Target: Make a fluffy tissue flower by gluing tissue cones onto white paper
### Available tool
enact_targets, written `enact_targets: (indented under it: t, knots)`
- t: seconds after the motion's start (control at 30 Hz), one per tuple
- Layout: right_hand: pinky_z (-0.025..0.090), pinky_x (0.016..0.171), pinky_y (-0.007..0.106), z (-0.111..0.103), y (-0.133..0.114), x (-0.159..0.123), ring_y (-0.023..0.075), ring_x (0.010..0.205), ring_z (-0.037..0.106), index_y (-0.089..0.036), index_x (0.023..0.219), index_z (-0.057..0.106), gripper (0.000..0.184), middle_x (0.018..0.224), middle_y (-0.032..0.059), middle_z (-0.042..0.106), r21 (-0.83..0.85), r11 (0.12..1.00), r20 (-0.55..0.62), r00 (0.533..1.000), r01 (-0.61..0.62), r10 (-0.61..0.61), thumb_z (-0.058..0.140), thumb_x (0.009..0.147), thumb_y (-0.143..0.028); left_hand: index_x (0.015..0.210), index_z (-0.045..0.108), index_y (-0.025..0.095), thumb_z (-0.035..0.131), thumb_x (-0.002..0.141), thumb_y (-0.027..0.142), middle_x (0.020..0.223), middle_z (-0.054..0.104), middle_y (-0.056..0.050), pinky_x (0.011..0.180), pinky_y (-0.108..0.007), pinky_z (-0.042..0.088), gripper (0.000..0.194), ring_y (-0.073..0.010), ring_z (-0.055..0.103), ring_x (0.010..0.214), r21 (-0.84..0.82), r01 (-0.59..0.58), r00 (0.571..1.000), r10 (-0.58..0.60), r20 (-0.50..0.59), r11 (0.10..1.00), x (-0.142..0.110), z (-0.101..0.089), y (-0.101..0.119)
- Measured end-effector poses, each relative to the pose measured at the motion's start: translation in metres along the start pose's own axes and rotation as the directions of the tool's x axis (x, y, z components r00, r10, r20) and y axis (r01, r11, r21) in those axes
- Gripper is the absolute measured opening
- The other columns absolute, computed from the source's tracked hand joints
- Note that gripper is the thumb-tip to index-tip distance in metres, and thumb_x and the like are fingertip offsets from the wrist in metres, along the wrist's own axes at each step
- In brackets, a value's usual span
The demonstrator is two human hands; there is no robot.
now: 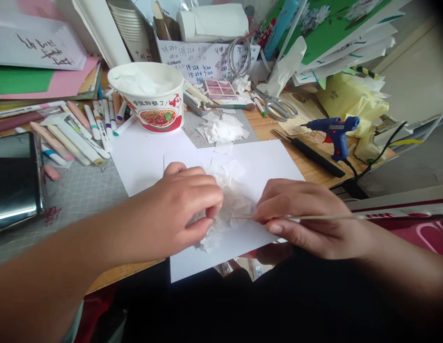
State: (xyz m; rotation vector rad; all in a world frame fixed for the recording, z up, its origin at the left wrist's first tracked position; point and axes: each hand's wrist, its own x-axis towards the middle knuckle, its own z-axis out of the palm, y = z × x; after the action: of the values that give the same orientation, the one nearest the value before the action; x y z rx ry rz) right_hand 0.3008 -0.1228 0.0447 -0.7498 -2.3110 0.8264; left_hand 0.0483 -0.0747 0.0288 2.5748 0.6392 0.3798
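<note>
White sheets of paper [275, 164] lie in front of me, the nearest one reaching past the table edge. On it is a layer of torn, crumpled white tissue paper [237, 202]. My left hand [187, 205] is at the left side of this tissue, thumb and forefinger pinched together on it. My right hand [307, 216] grips a thin stick [325, 217] between thumb and fingers, with its tip at the tissue's right side. More torn tissue scraps [223, 128] are piled just behind the sheet.
A paper noodle bowl [150, 97] with white tissue inside stands behind the sheets. Markers [78, 138] crowd the left, beside a dark-screened tablet [16, 178]. Scissors [278, 105], a black-handled tool [316, 156] and a blue glue gun [334, 133] with its cord are on the right.
</note>
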Motion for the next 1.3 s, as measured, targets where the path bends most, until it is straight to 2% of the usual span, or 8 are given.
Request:
enact_targets:
  t: [0.2, 0.37, 0.57, 0.7, 0.83, 0.9, 1.13, 1.3]
  knots:
    - [0.044, 0.066, 0.030, 0.003, 0.002, -0.003, 0.0153, 0.071, 0.056, -0.007, 0.093, 0.067, 0.012, 0.076, 0.0103, 0.066, -0.059, 0.998, 0.088, 0.996, 0.025, -0.020, 0.056, 0.093, -0.012, 0.076, 0.055, 0.022, 0.048, 0.084, 0.020, 0.069, 0.059, 0.006, 0.080, -0.034, 0.032, 0.012, -0.0129, 0.054, 0.068, 0.033, 0.098, 0.986, -0.092, -0.140, 0.995, 0.003, -0.004, -0.005]
    - [0.047, 0.069, 0.029, -0.003, 0.004, -0.009, 0.0149, 0.074, 0.059, -0.007, 0.095, 0.068, 0.013, 0.079, 0.0104, 0.068, -0.065, 0.998, 0.037, 0.999, -0.008, 0.011, 0.056, 0.093, -0.011, 0.082, 0.062, 0.023, 0.055, 0.079, 0.026, 0.079, 0.065, 0.002, 0.064, -0.027, 0.039, 0.008, -0.0159, 0.058, 0.073, -0.041, 0.396, 0.837, -0.379, -0.394, 0.917, 0.007, -0.008, -0.025]
    - [0.054, 0.071, 0.025, -0.020, 0.001, -0.033, 0.0148, 0.081, 0.069, -0.020, 0.110, 0.068, 0.020, 0.086, 0.0045, 0.072, 0.150, 0.977, -0.145, 0.974, -0.151, 0.173, 0.055, 0.095, -0.017, 0.069, 0.053, 0.022, 0.060, 0.075, 0.027, 0.068, 0.059, 0.005, 0.060, -0.026, 0.040, 0.011, -0.0129, 0.054, 0.061, -0.081, 0.447, 0.779, -0.432, -0.453, 0.891, 0.009, -0.008, -0.034]
    - [0.057, 0.074, 0.030, -0.019, 0.007, -0.061, 0.0196, 0.088, 0.071, -0.021, 0.119, 0.064, 0.026, 0.099, 0.0092, 0.073, -0.182, 0.968, -0.088, 0.984, -0.170, 0.156, 0.053, 0.096, -0.022, 0.080, 0.056, 0.021, 0.058, 0.081, 0.030, 0.073, 0.063, 0.003, 0.066, -0.027, 0.045, 0.009, -0.0140, 0.059, 0.068, -0.110, 0.437, 0.724, -0.422, -0.546, 0.893, 0.005, -0.006, -0.036]
    - [0.056, 0.089, 0.043, -0.007, 0.019, -0.074, 0.0277, 0.109, 0.066, -0.016, 0.110, 0.065, 0.020, 0.118, 0.0165, 0.069, -0.599, 0.799, 0.070, 0.991, -0.046, 0.110, 0.056, 0.093, -0.020, 0.092, 0.056, 0.020, 0.050, 0.092, 0.034, 0.071, 0.062, 0.002, 0.069, -0.029, 0.048, 0.016, -0.0144, 0.061, 0.067, -0.141, 0.431, 0.673, -0.422, -0.608, 0.891, 0.000, -0.006, -0.045]
    - [0.056, 0.089, 0.044, -0.002, 0.023, -0.073, 0.0284, 0.110, 0.065, -0.015, 0.108, 0.065, 0.018, 0.117, 0.0167, 0.070, -0.684, 0.730, 0.099, 0.990, -0.003, 0.097, 0.055, 0.093, -0.019, 0.091, 0.057, 0.020, 0.048, 0.093, 0.036, 0.074, 0.064, 0.001, 0.070, -0.030, 0.051, 0.018, -0.0152, 0.063, 0.069, -0.132, 0.417, 0.695, -0.409, -0.591, 0.899, 0.001, -0.007, -0.049]
    - [0.057, 0.079, 0.045, 0.009, 0.018, -0.068, 0.0325, 0.107, 0.064, -0.012, 0.109, 0.064, 0.025, 0.118, 0.0190, 0.068, -0.786, 0.613, 0.137, 0.989, 0.074, 0.057, 0.059, 0.090, -0.028, 0.110, 0.065, 0.022, 0.051, 0.086, 0.024, 0.126, 0.063, -0.006, 0.105, -0.043, 0.046, 0.028, -0.0227, 0.059, 0.118, 0.008, 0.288, 0.904, -0.269, -0.333, 0.958, 0.009, 0.004, -0.051]
    - [0.054, 0.077, 0.036, 0.007, 0.022, -0.065, 0.0216, 0.089, 0.065, -0.016, 0.089, 0.064, 0.026, 0.090, 0.0122, 0.070, -0.816, 0.567, 0.109, 0.994, 0.108, -0.033, 0.040, 0.098, -0.014, 0.115, 0.063, 0.019, 0.043, 0.087, 0.018, 0.129, 0.062, -0.008, 0.107, -0.046, 0.045, 0.034, -0.0233, 0.058, 0.121, 0.067, 0.301, 0.920, -0.272, -0.281, 0.951, 0.009, 0.007, -0.054]
